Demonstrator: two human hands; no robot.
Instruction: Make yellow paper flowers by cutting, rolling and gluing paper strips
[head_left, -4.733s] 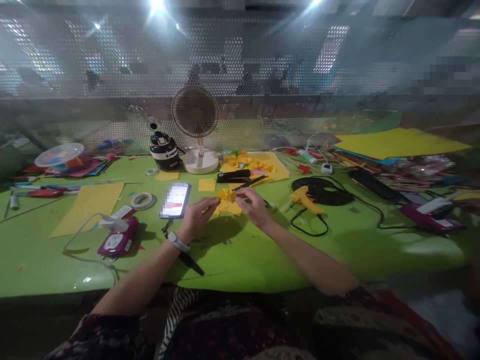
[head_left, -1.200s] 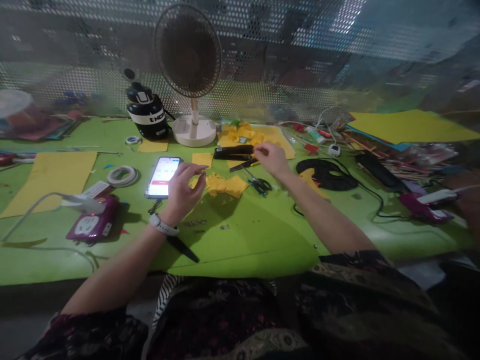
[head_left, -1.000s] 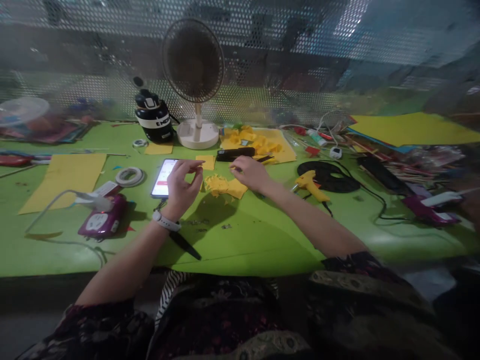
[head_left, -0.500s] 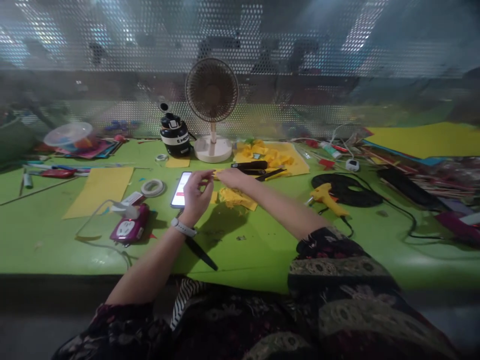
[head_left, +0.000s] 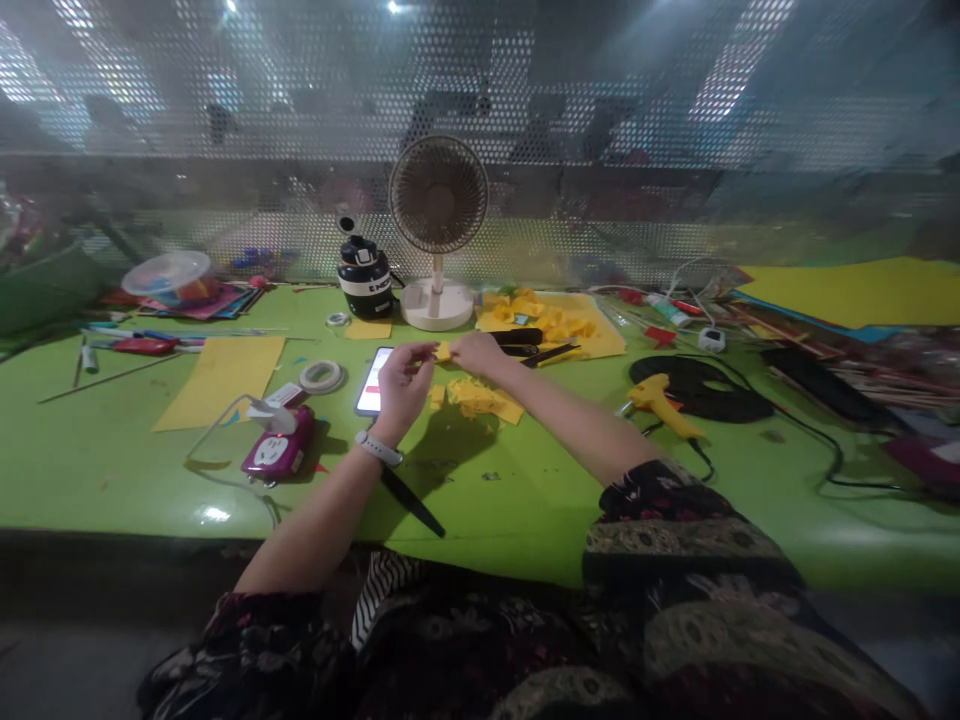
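A small piece of yellow paper [head_left: 443,352] is held up between my two hands, over the table. My left hand [head_left: 403,388] has its fingers curled, with the tips pinched at the paper's left side. From the other side my right hand [head_left: 481,356] is closed on the same piece, its fingers mostly hidden behind the knuckles. Below the hands lies a heap of yellow paper scraps [head_left: 474,396]. A lit phone [head_left: 369,384] is partly covered by my left hand. Just beyond my right hand are a black-handled tool [head_left: 523,337] and dark scissors-like blades [head_left: 553,355].
Behind stand a fan [head_left: 439,305] and a black bottle [head_left: 365,284]. Yellow paper flowers [head_left: 559,322] lie on a yellow sheet. Left are a tape roll [head_left: 321,376] and purple power socket [head_left: 280,450]; right, a yellow glue gun [head_left: 660,402] with its cord. A black pen-like stick [head_left: 412,502] lies near the front edge.
The view has shifted slightly, so the table's things sit further right. My right hand has turned a little, and more of the yellow piece shows between the hands.
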